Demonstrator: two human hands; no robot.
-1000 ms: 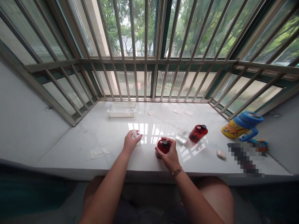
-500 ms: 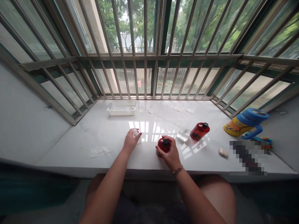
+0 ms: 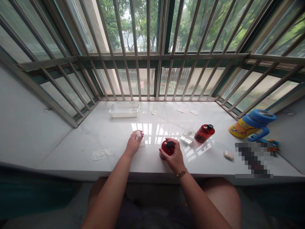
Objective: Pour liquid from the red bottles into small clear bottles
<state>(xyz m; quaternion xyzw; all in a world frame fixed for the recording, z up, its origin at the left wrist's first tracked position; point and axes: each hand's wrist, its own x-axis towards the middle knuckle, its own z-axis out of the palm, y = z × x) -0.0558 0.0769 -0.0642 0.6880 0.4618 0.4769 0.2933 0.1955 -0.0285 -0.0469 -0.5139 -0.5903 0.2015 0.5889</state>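
Red bottle (image 3: 166,149): stood upright on the white sill (image 3: 146,163), long axis vertical, held in the nearer right hand (image 3: 175,157), thumb and fingers spread wide around its sides. Leftward, apart, saw left hand (image 3: 133,143) curled round a small white-topped container (image 3: 138,135), mostly hidden.

The counter (image 3: 71,152) looks glossy, the 2 red bottles (image 3: 166,149) (image 3: 204,134) shiny plastic, the bars (image 3: 148,79) smooth metal.
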